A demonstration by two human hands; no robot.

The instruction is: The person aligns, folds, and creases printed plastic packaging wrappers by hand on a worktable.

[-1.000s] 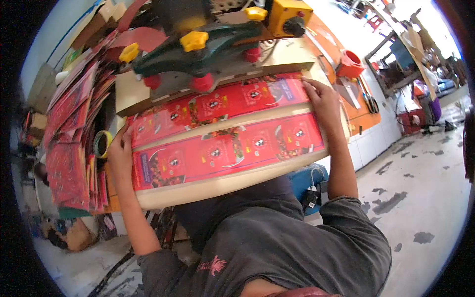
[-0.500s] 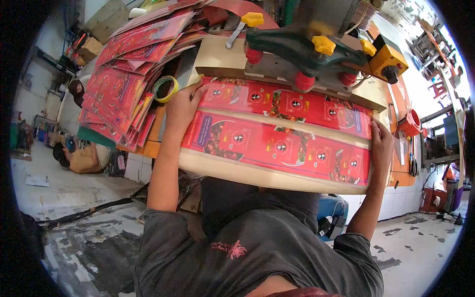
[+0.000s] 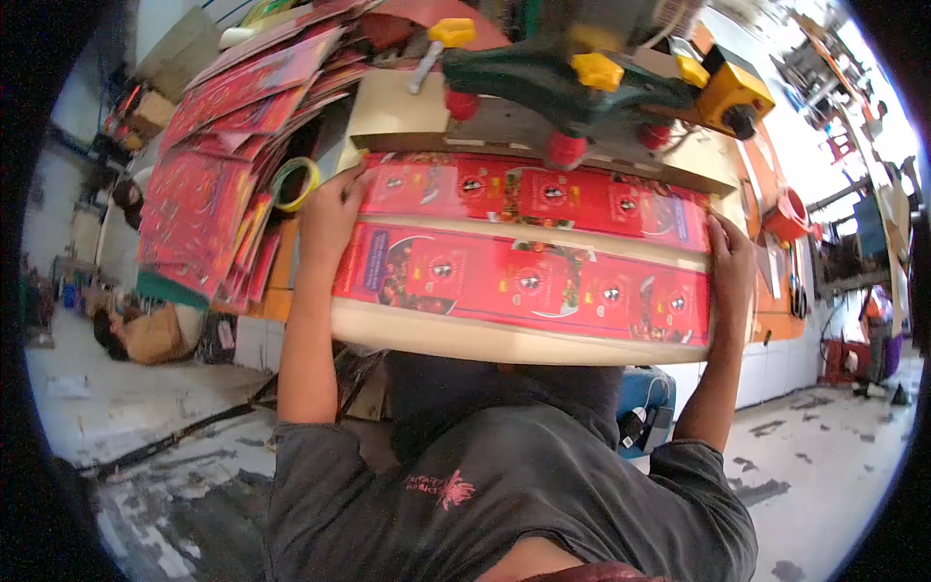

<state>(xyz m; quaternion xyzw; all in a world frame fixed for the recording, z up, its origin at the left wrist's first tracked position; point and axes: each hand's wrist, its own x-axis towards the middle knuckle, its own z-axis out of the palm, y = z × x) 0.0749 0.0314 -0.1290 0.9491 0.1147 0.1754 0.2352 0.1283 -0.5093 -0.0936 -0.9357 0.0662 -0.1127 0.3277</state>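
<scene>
Red printed sheet point(image 3: 480, 276) is being supported by cream board point(image 3: 485, 339), near green press head point(image 3: 538, 92) | side edges are being touched by left hand point(image 3: 330, 211) and right hand point(image 3: 734, 262) | either grip: pinching cannot be told

Lighting: bright; white glare is washing out the upper right. Pale sheen is lying on the red printed sheets point(image 3: 524, 281). Optics: fisheye distortion is curving the edges; black vignetting is closing the corners; slight blur is softening the stack of printed packaging point(image 3: 199, 218).
</scene>
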